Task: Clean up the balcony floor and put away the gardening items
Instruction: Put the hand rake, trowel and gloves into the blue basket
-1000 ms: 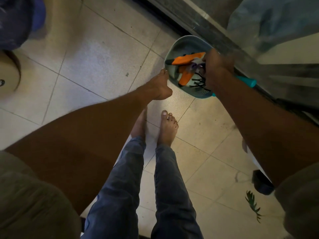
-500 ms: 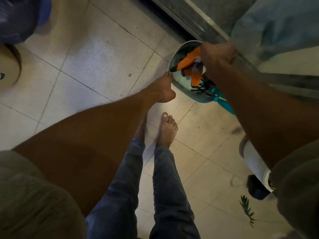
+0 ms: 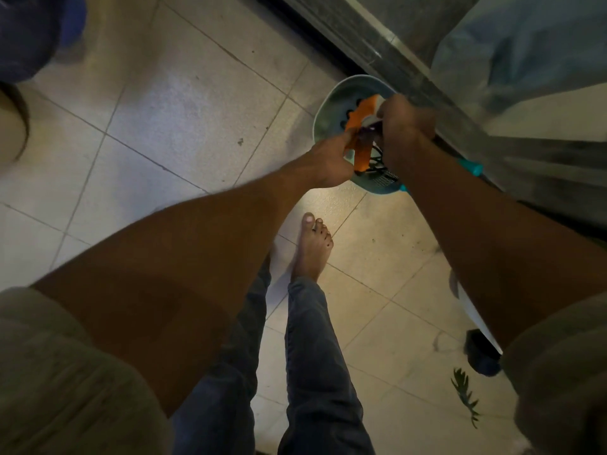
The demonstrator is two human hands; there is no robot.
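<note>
While the left hand grips the teal dustpan, the right hand clutches its contents. An orange tool lies inside.

One teal dustpan; two orange-handled tools in it; one green sprig on floor; two hands

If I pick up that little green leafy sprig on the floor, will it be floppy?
Probably a bit floppy: the leafy sprig looks thin, with narrow leaves along a slim stem. It likely weighs almost nothing. Lying flat on the tiled floor, it shouldn't roll, though its leaves might snap off.
</note>
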